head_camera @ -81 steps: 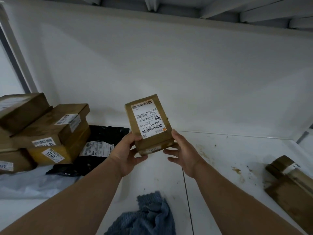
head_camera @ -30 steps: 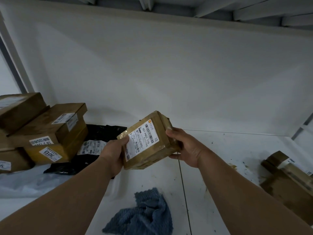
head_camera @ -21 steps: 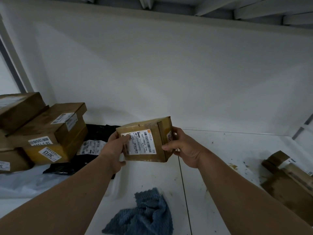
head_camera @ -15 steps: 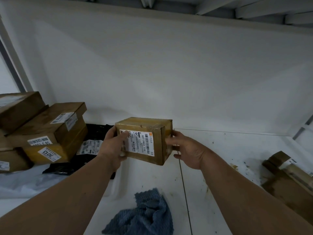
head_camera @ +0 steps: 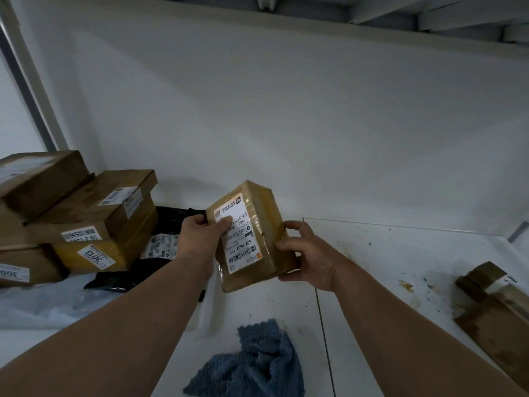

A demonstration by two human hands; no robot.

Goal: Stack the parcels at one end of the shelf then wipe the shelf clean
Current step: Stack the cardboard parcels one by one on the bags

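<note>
Meanwhile both hands grip a taped brown parcel (head_camera: 252, 236) above the shelf (head_camera: 372, 282). Left hand (head_camera: 200, 239) pinches its label; right hand (head_camera: 309, 253) clasps the side.

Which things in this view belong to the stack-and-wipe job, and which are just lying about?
Job:
brown taped cardboard parcel, held in both hands (left, right)
stacked brown cardboard parcels
black plastic mailer bag
brown parcels at right
crumpled blue cloth
stained white shelf

Lying about:
white plastic sheet
</note>
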